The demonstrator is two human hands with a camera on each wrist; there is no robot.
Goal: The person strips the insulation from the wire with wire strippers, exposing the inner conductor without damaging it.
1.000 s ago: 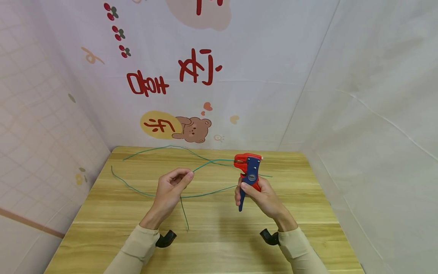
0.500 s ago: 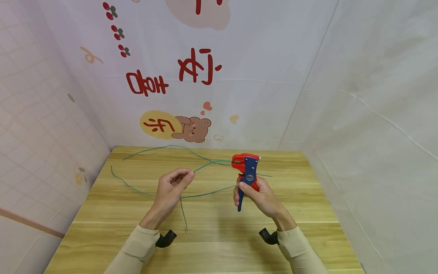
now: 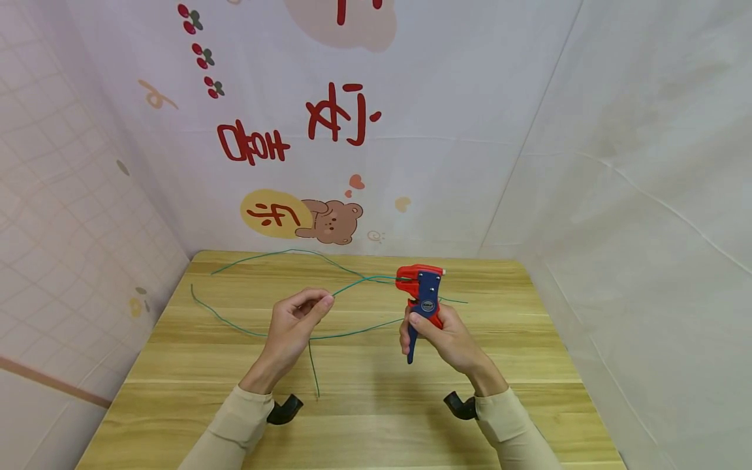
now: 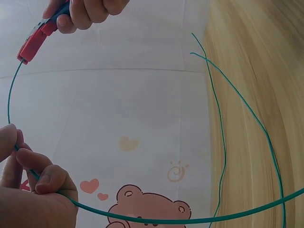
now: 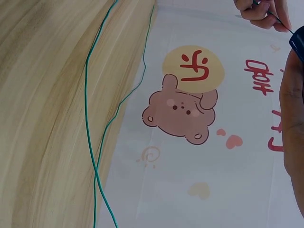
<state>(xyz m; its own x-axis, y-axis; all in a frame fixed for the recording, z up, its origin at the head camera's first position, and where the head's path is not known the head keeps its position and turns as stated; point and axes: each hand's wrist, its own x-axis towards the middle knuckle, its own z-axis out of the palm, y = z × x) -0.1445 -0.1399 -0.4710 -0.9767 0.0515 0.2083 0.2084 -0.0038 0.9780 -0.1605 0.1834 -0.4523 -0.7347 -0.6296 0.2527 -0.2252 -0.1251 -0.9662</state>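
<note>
My left hand (image 3: pixel 296 326) pinches a green wire (image 3: pixel 349 286) between thumb and fingers. From those fingertips the wire arcs right, and its end sits in the red jaws of a wire stripper (image 3: pixel 424 294). My right hand (image 3: pixel 446 333) grips the stripper by its blue and red handles, head pointing left. In the left wrist view the held wire (image 4: pixel 142 220) runs through the fingers, with a long tail passing below the hand. Only the dark edge of the stripper (image 5: pixel 298 42) shows in the right wrist view.
Another green wire (image 3: pixel 252 258) curves along the back of the wooden table (image 3: pixel 376 418). A green length (image 3: pixel 229 324) lies at the left, and a short wire end (image 3: pixel 314 372) hangs below the left hand. Black wrist mounts (image 3: pixel 284 410) sit at both cuffs. White printed curtains (image 3: pixel 446 163) surround the table.
The right hand and wire stripper have shifted slightly left along the wire, so the end sits deeper in the jaws. The left hand has barely moved.
</note>
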